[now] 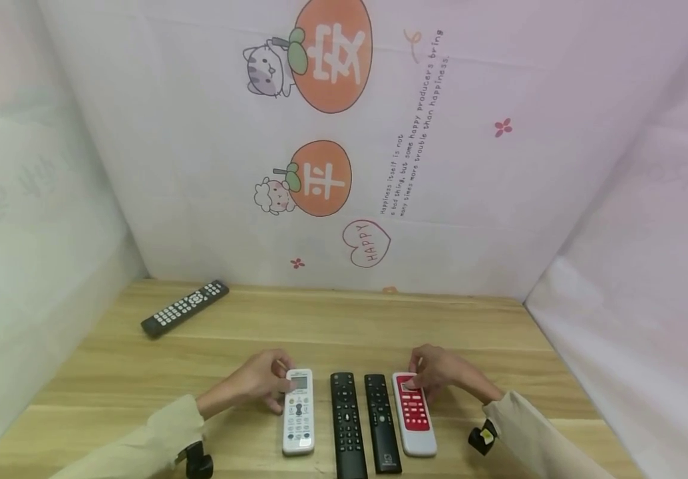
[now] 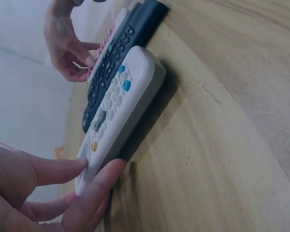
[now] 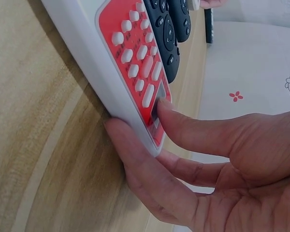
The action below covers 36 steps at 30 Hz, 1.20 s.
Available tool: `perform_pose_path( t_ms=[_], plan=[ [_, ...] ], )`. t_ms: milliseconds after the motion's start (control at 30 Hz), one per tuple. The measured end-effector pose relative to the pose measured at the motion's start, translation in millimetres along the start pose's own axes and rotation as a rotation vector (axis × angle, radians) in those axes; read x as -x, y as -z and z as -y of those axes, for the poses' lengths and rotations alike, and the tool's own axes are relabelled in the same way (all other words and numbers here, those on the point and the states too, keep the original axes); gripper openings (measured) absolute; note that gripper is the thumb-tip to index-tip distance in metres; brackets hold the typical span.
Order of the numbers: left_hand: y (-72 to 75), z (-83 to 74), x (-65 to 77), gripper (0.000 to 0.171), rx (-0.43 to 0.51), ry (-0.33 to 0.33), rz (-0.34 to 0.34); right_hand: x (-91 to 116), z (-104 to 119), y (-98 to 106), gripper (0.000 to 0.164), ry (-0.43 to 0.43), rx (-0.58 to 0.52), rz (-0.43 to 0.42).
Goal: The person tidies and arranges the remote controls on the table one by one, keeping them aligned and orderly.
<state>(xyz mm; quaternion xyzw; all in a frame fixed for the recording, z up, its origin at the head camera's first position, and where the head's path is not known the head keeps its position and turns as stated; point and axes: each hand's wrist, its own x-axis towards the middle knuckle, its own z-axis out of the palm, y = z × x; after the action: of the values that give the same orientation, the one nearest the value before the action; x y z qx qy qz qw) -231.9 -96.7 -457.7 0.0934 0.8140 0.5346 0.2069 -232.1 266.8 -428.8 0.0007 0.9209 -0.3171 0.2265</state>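
Observation:
My left hand [image 1: 263, 380] pinches the far end of a white remote control [image 1: 299, 426], its thumb by the small screen and its fingers along the side. In the left wrist view that white remote [image 2: 117, 104] shows blue and orange buttons. On the other side, my right hand [image 1: 442, 372] holds the far end of a red-and-white remote [image 1: 418, 436], thumb on its little display. Its white buttons and red face [image 3: 135, 53] fill much of the right wrist view. Between them lie two black remotes, a wider one [image 1: 346, 419] and a slimmer one [image 1: 382, 422], side by side, untouched.
Another black remote [image 1: 185, 309] lies slanted at the far left of the wooden table [image 1: 380, 319]. A printed white cloth [image 1: 200, 166] stands behind the table's back edge, with more cloth along both sides. Dark wrist cameras hang at both sleeves.

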Motion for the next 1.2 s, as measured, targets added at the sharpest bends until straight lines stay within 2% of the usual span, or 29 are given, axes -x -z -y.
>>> perform_pose_path(
  t_ms=[200, 367, 600, 767, 967, 1067, 1200],
  plan=[
    [10.5, -3.6, -1.8, 0.036, -0.040, -0.023, 0.033, -1.4, 0.6, 1.1, 0.019, 0.005, 0.003, -0.010],
    [17.8, -7.6, -3.9, 0.039, -0.030, -0.007, 0.060, -2.0, 3.6, 3.9, 0.019, 0.018, 0.008, 0.002],
    [25.0, -11.3, -8.0, 0.033, -0.080, -0.036, 0.016, -2.2, 3.8, 4.1, 0.019, 0.028, -0.005, 0.014],
    [45.2, -10.0, -18.6, 0.035, -0.034, -0.051, -0.004, -3.4, 3.4, 2.2, 0.020, 0.020, 0.006, 0.001],
    [68.8, -1.2, -31.0, 0.034, -0.124, -0.115, -0.080, -4.4, 1.6, 0.6, 0.022, -0.002, -0.006, -0.002],
    [76.7, 1.5, -32.5, 0.036, -0.134, -0.106, -0.098, -4.8, 0.0, 0.1, 0.021, -0.006, -0.014, 0.010],
    [83.9, 0.9, -33.6, 0.040, -0.099, -0.091, -0.091, -4.6, -0.9, 0.8, 0.019, 0.008, -0.006, 0.023]
  ],
)
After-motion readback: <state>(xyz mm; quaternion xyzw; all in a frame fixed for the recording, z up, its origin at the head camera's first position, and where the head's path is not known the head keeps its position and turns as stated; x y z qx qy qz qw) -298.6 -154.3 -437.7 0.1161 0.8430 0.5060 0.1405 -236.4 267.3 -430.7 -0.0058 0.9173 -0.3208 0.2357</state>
